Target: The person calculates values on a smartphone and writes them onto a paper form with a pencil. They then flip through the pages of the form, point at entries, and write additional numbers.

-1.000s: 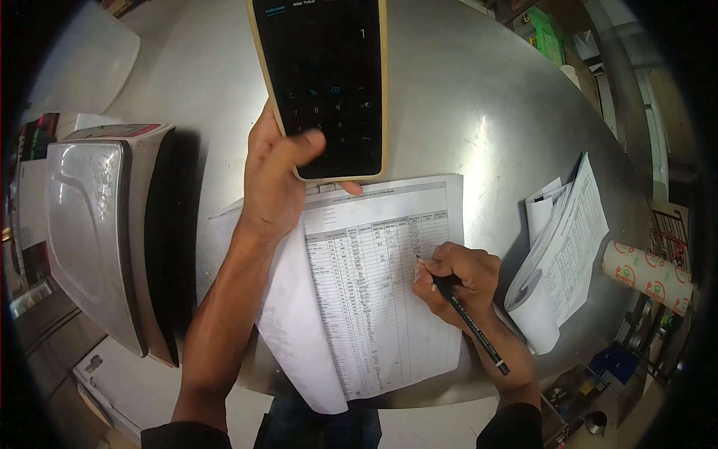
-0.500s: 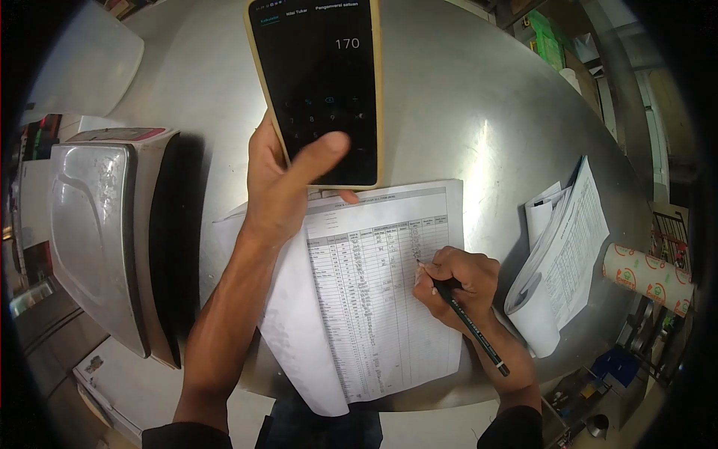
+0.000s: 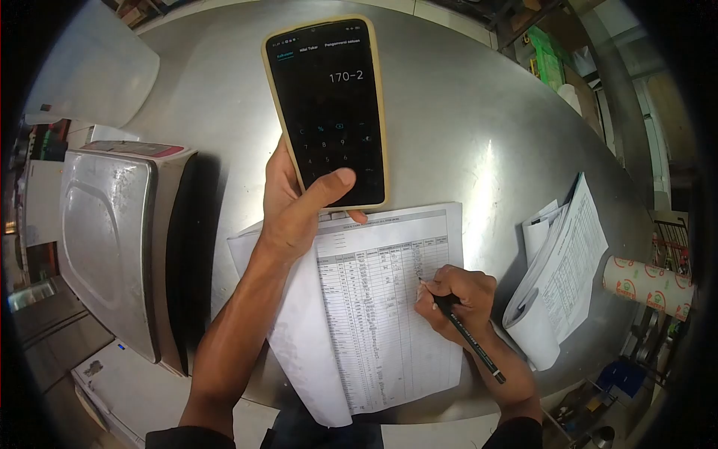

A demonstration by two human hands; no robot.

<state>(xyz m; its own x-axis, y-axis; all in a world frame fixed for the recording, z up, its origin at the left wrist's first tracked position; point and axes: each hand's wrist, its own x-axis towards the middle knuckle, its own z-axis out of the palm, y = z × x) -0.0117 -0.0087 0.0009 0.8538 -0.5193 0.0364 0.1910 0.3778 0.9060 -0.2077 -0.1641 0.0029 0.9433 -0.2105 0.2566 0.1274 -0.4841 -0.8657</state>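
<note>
In my left hand [image 3: 295, 213] is a smartphone [image 3: 329, 97] in a pale yellow case, its calculator screen reading "170-2". The left thumb lies over the lower keys. My right hand [image 3: 460, 299] grips a dark pencil [image 3: 473, 340], its tip at a right-hand column of a printed table sheet [image 3: 419, 352]. Handwritten figures fill several columns of that sheet. A turned-back page [image 3: 303, 352] curls along the sheet's left side, partly under my left forearm.
A weighing scale [image 3: 112, 247] with a metal pan stands at the left, below a translucent plastic tub [image 3: 112, 67]. Another folded stack of printed sheets [image 3: 565, 262] lies right on the steel table [image 3: 441, 90], near a patterned roll [image 3: 647, 286].
The calculator display has gone from "170" to "170-2". The phone, papers and both hands sit slightly lower in the view, and the whole scene has shifted a little.
</note>
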